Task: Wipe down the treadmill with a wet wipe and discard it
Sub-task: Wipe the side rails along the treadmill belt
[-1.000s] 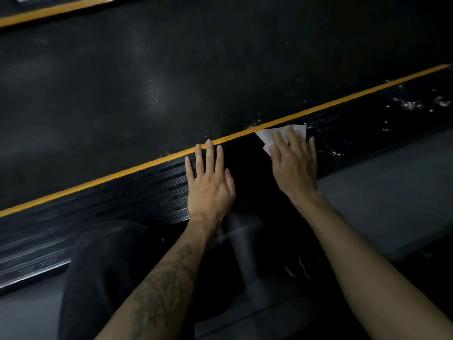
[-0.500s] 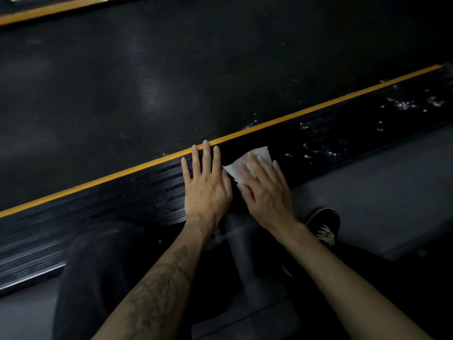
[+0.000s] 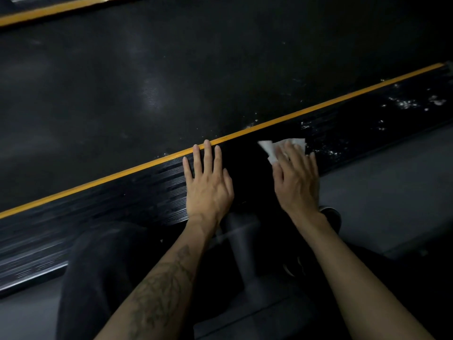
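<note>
The treadmill's black ribbed side rail (image 3: 137, 192) runs diagonally across the view, edged by a yellow stripe (image 3: 98, 181), with the dark running belt (image 3: 171, 77) beyond it. My left hand (image 3: 208, 182) lies flat on the rail, fingers straight and reaching the stripe. My right hand (image 3: 296, 180) presses a white wet wipe (image 3: 272, 147) onto the rail with flat fingers; most of the wipe is under the fingers. White specks of dirt (image 3: 404, 104) dot the rail to the right of the wipe.
Grey floor (image 3: 382, 187) lies on the near side of the rail. My dark-trousered knee (image 3: 98, 266) and a black shoe (image 3: 331, 217) are below the hands. A second yellow stripe (image 3: 49, 11) marks the belt's far edge.
My right hand has slid the wipe to the right along the rail, away from my left hand. The left hand has stayed flat in place.
</note>
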`<state>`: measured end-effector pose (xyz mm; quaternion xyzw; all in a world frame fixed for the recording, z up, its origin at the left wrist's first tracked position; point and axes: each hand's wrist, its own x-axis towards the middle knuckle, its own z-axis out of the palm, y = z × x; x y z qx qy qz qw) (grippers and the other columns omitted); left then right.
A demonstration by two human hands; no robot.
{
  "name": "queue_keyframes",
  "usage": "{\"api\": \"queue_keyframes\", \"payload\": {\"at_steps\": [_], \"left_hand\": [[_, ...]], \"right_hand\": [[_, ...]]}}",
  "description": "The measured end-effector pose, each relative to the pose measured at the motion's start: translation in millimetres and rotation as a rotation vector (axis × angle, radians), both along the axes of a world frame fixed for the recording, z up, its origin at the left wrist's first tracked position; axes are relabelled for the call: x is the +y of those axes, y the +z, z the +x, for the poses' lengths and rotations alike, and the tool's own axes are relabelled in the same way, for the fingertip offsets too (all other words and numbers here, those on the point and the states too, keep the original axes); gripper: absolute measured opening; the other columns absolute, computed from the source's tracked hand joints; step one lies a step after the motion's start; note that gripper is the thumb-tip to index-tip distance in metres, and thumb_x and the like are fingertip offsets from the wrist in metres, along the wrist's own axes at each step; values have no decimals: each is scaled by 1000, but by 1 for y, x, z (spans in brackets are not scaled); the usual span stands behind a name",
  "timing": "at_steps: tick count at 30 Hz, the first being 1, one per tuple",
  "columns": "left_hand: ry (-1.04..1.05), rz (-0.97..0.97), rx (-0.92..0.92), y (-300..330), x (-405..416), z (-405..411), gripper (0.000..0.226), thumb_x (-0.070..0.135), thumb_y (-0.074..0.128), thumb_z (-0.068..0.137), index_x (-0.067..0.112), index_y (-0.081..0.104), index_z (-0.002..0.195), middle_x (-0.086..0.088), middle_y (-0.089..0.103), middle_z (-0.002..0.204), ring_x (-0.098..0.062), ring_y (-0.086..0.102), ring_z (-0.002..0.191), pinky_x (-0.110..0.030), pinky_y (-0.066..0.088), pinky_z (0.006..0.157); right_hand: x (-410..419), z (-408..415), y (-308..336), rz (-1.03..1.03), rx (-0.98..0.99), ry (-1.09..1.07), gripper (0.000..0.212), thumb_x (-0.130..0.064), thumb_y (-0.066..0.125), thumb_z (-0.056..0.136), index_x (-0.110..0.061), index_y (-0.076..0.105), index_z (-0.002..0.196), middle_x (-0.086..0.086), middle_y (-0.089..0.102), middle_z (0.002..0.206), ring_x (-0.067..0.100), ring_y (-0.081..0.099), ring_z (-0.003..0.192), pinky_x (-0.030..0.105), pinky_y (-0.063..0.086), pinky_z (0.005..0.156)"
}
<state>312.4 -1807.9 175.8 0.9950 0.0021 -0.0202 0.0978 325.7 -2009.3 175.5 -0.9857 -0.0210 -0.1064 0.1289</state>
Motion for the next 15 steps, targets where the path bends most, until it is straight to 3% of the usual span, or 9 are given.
{"api": "queue_keyframes", "payload": {"at_steps": [2,6,11,15], "left_hand": [[2,-4,2,0,0,-1,64,39,14,105,15,12,165,-9,-1,173,-30,-9,159,-56,-1,128],[10,-10,-11,-1,-1,-1,64,38,15,105,15,15,165,-9,2,173,-30,-7,159,-56,0,128],[1,0,-5,0,0,0,64,39,14,105,15,13,165,-9,1,173,-31,-8,159,-55,-1,128],[9,-8,-20,-2,-1,0,63,38,17,106,15,15,164,-9,2,173,-30,-7,159,-55,0,128]], "right_hand": [[19,-9,-1,51,-21,-12,53,-36,34,106,-8,54,147,15,48,155,33,40,147,55,28,121],[19,-22,-12,-9,-57,259,50,-31,40,104,-9,56,146,13,49,155,30,43,145,53,29,122],[2,-7,-2,10,1,-42,54,-37,31,107,-12,50,151,13,43,160,32,36,150,55,23,124],[22,-31,-13,-28,-43,249,55,-37,40,105,-10,50,151,15,44,159,31,39,148,53,29,122]]}}
